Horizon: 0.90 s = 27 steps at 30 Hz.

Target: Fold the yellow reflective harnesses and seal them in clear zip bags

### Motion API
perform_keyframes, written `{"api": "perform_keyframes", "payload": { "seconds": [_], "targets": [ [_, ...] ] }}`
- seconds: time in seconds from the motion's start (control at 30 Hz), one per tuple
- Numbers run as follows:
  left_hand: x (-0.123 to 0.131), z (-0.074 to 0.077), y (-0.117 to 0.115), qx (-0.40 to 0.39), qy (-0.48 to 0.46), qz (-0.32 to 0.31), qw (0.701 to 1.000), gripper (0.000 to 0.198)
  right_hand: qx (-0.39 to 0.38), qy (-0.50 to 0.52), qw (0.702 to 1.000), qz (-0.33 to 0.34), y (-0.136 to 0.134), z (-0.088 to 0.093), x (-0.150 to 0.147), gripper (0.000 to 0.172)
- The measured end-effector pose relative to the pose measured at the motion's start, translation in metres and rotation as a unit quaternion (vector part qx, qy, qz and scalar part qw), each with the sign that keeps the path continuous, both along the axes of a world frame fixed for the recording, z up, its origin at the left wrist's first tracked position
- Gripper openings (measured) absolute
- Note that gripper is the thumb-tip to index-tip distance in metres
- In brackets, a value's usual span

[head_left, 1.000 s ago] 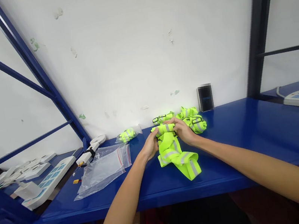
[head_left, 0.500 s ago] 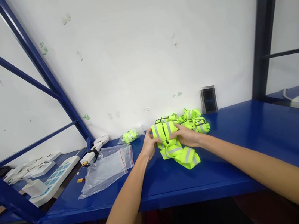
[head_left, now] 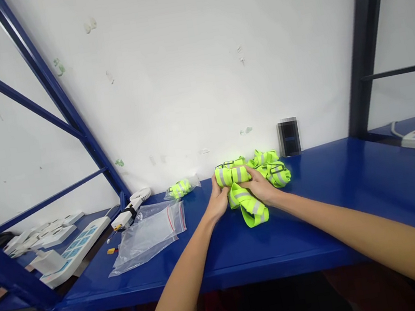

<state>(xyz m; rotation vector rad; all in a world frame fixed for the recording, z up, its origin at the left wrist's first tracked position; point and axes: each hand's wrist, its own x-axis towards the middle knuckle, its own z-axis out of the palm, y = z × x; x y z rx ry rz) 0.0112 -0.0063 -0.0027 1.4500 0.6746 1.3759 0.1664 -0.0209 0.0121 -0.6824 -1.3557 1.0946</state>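
Observation:
Between my two hands is a rolled neon-yellow reflective strap [head_left: 233,175] with silver bands. My left hand [head_left: 217,196] is closed on the roll's left end, and my right hand [head_left: 258,184] grips its right end. A loose tail of the strap [head_left: 253,209] hangs below the roll in a loop over the blue shelf. Behind and to the right lies a heap of similar neon straps [head_left: 272,169] with black buckles. Some fingertips are hidden behind the roll.
Clear zip bags [head_left: 152,238] lie on the blue shelf [head_left: 340,197] at left. Behind them are a bagged neon strap [head_left: 180,188] and a white handheld fan [head_left: 131,209]. A dark blurred box [head_left: 289,137] stands against the wall. Power strips [head_left: 79,252] lie beyond the left post.
The roll has turned and moved slightly right, its two coils now lying closer together. The loose tail has become shorter and drawn nearer to my hands.

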Motion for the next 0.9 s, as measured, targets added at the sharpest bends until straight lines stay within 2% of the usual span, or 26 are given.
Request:
{"api": "perform_keyframes", "payload": {
  "seconds": [0.13,0.23,0.4,0.53,0.67,0.77,0.9],
  "targets": [
    [0.006,0.003,-0.009,-0.073,-0.028,-0.006,0.997,0.093,0.022,0.044,0.999,-0.013,0.003,0.0,-0.003,0.045],
    [0.013,0.003,-0.016,-0.116,-0.041,-0.035,0.992,0.098,0.059,0.062,0.994,-0.061,0.005,0.001,-0.006,0.04],
    [0.015,0.005,-0.021,-0.113,-0.049,-0.046,0.991,0.096,0.151,0.001,0.979,-0.134,0.006,0.006,-0.008,0.041],
    [-0.001,0.011,-0.02,-0.166,-0.042,-0.107,0.979,0.089,0.21,-0.073,0.968,-0.118,0.005,0.009,-0.004,0.04],
    [-0.01,0.01,-0.017,-0.174,-0.044,-0.136,0.974,0.072,0.257,-0.131,0.95,-0.118,0.006,0.006,0.003,0.048],
    [-0.009,0.007,-0.015,-0.165,-0.039,-0.114,0.979,0.08,0.312,-0.167,0.923,-0.149,0.009,0.003,0.008,0.06],
    [-0.008,0.006,-0.013,-0.159,0.003,-0.031,0.987,0.081,0.403,-0.237,0.865,-0.18,0.011,0.0,0.017,0.07]
  ]
}}
